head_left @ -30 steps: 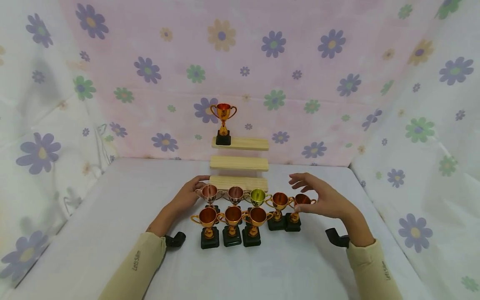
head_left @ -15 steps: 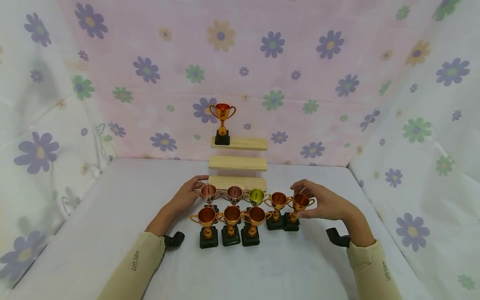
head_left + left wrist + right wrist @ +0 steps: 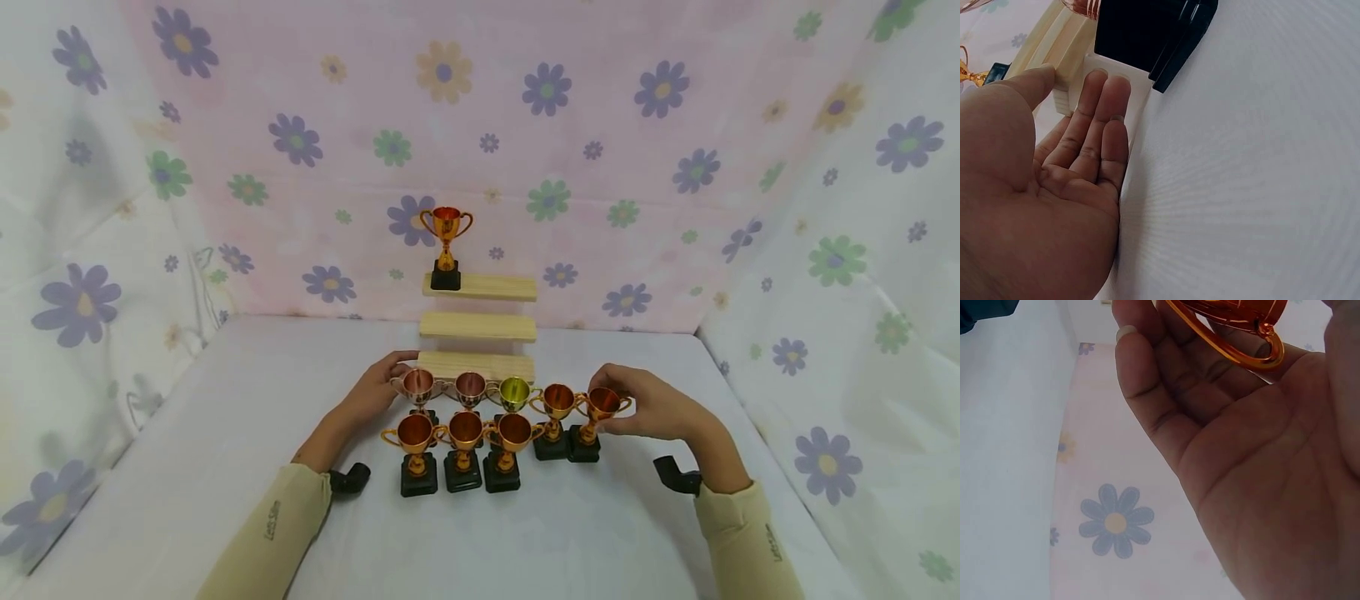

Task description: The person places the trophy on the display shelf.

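Observation:
My right hand [image 3: 652, 407] curls around the cup of the rightmost orange-gold trophy [image 3: 603, 403], thumb low by its stem and fingers behind. Its black base stands on the table. In the right wrist view the trophy's shiny handle [image 3: 1238, 357] lies against the curled fingers [image 3: 1138, 365]. My left hand [image 3: 369, 393] rests at the left end of the lowest step of a wooden display stand [image 3: 477, 326]. Its thumb touches the wood [image 3: 1063, 47], with the other fingers fairly straight beside it. Close to those fingertips is a black trophy base [image 3: 1138, 34].
Three orange-gold trophies [image 3: 465, 432] form the front row. Behind them stand two rose-coloured trophies [image 3: 470, 390], a yellow-gold trophy [image 3: 514, 393] and another orange-gold trophy [image 3: 558, 403]. One gold trophy [image 3: 446, 236] stands on the top step's left. Flowered cloth [image 3: 480, 125] surrounds the white table [image 3: 525, 542].
My right hand's fingers have come down and closed in around the rightmost trophy's cup. My left hand stays at the stand, and the trophies keep their places.

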`<state>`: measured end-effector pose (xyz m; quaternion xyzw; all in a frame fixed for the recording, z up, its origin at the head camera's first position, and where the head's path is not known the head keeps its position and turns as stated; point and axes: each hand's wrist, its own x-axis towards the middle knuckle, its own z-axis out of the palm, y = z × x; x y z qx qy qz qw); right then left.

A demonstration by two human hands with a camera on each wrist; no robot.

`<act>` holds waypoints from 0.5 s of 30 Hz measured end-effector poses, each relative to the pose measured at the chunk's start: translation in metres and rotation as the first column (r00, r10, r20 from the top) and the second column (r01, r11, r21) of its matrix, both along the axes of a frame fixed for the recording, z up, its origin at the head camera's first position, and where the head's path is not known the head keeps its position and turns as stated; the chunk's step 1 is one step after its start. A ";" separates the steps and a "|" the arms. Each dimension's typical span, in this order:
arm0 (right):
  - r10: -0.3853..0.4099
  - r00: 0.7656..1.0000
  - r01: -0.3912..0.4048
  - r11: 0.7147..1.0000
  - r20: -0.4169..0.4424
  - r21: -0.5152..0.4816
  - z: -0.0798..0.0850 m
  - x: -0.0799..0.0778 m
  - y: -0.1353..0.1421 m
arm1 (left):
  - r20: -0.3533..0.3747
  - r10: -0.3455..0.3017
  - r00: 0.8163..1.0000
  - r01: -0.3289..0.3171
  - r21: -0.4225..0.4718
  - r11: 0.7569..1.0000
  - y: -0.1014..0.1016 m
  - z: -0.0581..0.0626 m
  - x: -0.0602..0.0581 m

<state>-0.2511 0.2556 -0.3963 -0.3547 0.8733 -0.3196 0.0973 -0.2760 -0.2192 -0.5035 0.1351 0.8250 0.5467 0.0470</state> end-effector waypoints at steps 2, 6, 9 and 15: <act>-0.002 1.000 0.002 1.000 -0.003 0.001 0.001 0.000 0.000 | -0.002 0.005 1.000 -0.005 -0.007 1.000 0.000 0.000 0.000; 0.001 1.000 -0.001 1.000 0.001 0.007 0.001 0.002 0.000 | -0.004 0.001 1.000 -0.001 -0.024 1.000 0.001 0.003 0.003; 0.002 1.000 -0.002 1.000 -0.009 0.010 0.002 0.002 0.001 | -0.016 -0.014 1.000 0.014 -0.030 0.999 0.001 0.004 0.005; -0.005 0.998 0.005 1.000 -0.063 -0.009 0.005 0.002 0.004 | -0.032 -0.012 0.999 0.011 -0.020 1.000 0.002 0.007 0.003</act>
